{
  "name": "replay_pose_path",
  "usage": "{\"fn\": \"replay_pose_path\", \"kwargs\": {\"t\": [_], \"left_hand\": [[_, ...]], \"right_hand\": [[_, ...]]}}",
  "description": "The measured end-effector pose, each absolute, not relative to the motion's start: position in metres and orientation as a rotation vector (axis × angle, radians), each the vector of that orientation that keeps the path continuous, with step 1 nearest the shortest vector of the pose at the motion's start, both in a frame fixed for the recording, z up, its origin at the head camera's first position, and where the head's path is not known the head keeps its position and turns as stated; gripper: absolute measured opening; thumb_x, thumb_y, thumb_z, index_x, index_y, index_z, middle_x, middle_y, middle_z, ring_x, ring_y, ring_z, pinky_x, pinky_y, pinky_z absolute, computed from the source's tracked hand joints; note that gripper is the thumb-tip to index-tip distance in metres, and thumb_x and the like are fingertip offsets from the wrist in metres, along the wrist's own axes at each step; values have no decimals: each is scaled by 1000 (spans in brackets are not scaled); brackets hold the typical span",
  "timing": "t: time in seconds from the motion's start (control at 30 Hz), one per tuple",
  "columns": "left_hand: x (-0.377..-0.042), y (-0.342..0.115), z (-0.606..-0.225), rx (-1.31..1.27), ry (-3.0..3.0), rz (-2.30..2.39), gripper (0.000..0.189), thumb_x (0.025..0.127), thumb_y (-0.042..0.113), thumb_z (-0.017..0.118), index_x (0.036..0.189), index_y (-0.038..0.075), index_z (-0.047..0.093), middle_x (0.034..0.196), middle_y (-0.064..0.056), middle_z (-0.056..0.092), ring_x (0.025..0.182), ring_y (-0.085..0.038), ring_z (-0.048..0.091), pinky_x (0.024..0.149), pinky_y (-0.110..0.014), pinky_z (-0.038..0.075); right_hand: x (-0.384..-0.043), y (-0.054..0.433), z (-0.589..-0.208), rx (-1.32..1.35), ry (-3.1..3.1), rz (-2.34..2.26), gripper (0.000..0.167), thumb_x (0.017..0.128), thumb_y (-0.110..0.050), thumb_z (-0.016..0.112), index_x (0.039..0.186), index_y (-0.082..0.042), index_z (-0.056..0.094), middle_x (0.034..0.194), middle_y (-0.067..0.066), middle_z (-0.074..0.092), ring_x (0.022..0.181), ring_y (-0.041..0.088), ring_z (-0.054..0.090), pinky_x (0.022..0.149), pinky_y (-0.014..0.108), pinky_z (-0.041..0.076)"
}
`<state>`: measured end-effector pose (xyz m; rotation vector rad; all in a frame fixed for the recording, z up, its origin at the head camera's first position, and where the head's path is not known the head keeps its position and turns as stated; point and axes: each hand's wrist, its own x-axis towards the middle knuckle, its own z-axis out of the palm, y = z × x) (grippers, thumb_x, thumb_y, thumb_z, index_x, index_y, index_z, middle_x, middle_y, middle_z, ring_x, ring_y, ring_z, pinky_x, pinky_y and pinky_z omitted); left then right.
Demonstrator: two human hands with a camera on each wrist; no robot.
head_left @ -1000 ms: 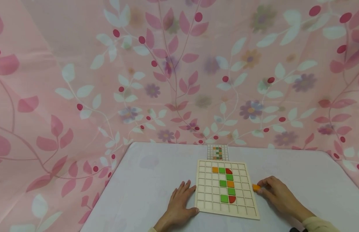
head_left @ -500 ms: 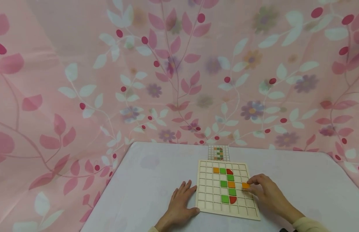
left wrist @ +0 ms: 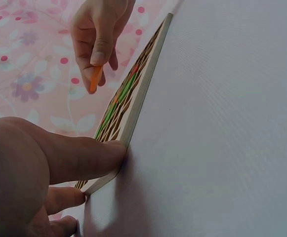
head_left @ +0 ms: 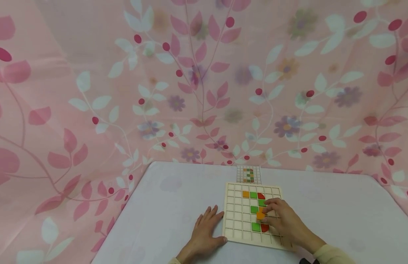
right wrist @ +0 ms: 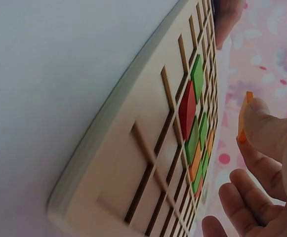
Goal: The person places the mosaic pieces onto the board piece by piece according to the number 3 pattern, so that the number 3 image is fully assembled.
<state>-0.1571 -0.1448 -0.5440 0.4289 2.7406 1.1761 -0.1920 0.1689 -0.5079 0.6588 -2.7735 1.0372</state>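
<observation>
Between thumb and fingertips my right hand (head_left: 287, 222) pinches an orange square tile (head_left: 260, 215) above the wooden grid board (head_left: 235, 224). The left wrist view shows this orange tile (left wrist: 96, 78) held clear of the board. My left hand (head_left: 205, 231) lies with fingers spread on the table; its thumb and a fingertip touch the board's left edge. Set in the grid are an orange tile (head_left: 245, 194), several green tiles (head_left: 253, 195) and red rounded-corner tiles (head_left: 261, 196). The right hand and its tile partly cover another orange tile and hide a green one.
Behind the board lies a small card (head_left: 248, 174) printed with a grid and a coloured figure like a 3. A white cloth (head_left: 177, 190) covers the table. Pink floral fabric (head_left: 204, 91) hangs behind and at the left.
My right hand has carried the orange tile leftward from beside the board's right edge to above the middle column of tiles. The left hand stays at the board's left edge.
</observation>
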Motion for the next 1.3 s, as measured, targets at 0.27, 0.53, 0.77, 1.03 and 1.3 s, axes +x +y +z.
{"fn": "replay_pose_path", "kwargs": {"t": [0.27, 0.53, 0.77, 1.03, 1.3], "left_hand": [[-157, -146, -551, 459, 2758, 1203, 79, 85, 33, 79, 156, 12, 53, 172, -18, 34, 162, -45, 20, 125, -75, 10], [-156, -143, -539, 412, 2737, 1162, 80, 83, 31, 79, 156, 12, 53, 173, -14, 34, 163, -42, 21, 127, -72, 11], [-154, -142, -535, 398, 2752, 1123, 81, 82, 32, 80, 155, 11, 53, 173, -13, 34, 163, -41, 21, 128, -72, 12], [-155, -142, -537, 392, 2746, 1133, 81, 82, 32, 80, 155, 11, 53, 173, -14, 34, 163, -41, 21, 128, -72, 11], [-154, -142, -536, 393, 2746, 1136, 81, 82, 32, 80, 155, 12, 53, 173, -13, 34, 163, -41, 21, 128, -72, 11]], "right_hand": [[-192, 148, -509, 804, -2752, 917, 17, 86, -23, 88, 91, -27, 73, 130, 9, 68, 122, 36, 61, 97, 56, 57], [-188, 138, -510, 748, -2840, 998, 13, 89, -32, 86, 91, -31, 74, 137, 6, 64, 134, 35, 56, 108, 63, 50], [-188, 135, -516, 743, -2836, 967, 15, 85, -34, 89, 88, -35, 74, 137, 3, 64, 134, 29, 56, 110, 62, 49], [-189, 134, -524, 732, -2822, 901, 16, 83, -36, 90, 83, -39, 74, 132, 1, 66, 127, 28, 59, 105, 60, 51], [-190, 132, -524, 687, -2831, 941, 15, 82, -36, 91, 82, -39, 77, 128, -2, 66, 125, 25, 60, 106, 59, 51]]}}
